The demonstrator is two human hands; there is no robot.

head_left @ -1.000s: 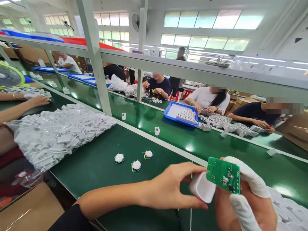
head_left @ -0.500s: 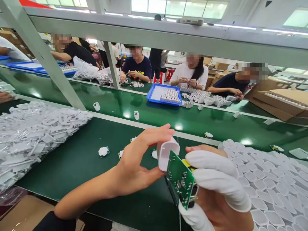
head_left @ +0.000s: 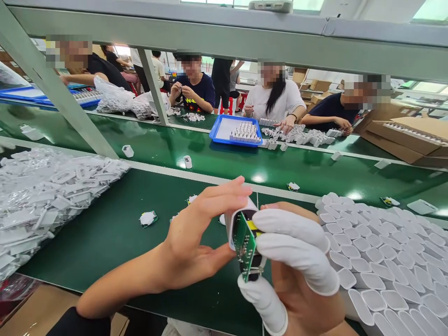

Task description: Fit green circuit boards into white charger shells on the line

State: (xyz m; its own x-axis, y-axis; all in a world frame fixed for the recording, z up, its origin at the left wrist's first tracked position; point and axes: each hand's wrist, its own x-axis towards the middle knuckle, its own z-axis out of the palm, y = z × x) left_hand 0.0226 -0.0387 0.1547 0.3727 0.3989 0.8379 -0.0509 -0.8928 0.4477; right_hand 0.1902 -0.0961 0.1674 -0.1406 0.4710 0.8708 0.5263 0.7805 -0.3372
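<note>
My left hand (head_left: 199,233) grips a white plastic housing (head_left: 229,224) between fingers and thumb, its open end turned toward my right. In my right hand (head_left: 297,261), with white finger cots on the thumb and two fingers, is a green circuit board (head_left: 247,247) carrying black and yellow parts. One end of the board sits inside the mouth of the housing; the rest sticks out toward me. Beyond my left hand lie a few more boards, among them one with a white top (head_left: 148,218) on the dark green bench (head_left: 105,233).
Rows of white housings (head_left: 378,261) stand at my right. A plastic bag of white parts (head_left: 52,200) lies at left. Past the bench runs a green conveyor (head_left: 161,149) with scattered pieces. Several co-workers sit opposite, near a blue tray (head_left: 219,137). A grey frame (head_left: 175,35) crosses above.
My right hand has moved left and pushed the board's end into the housing, which my left hand still holds. Pieces on the conveyor have shifted left in view.
</note>
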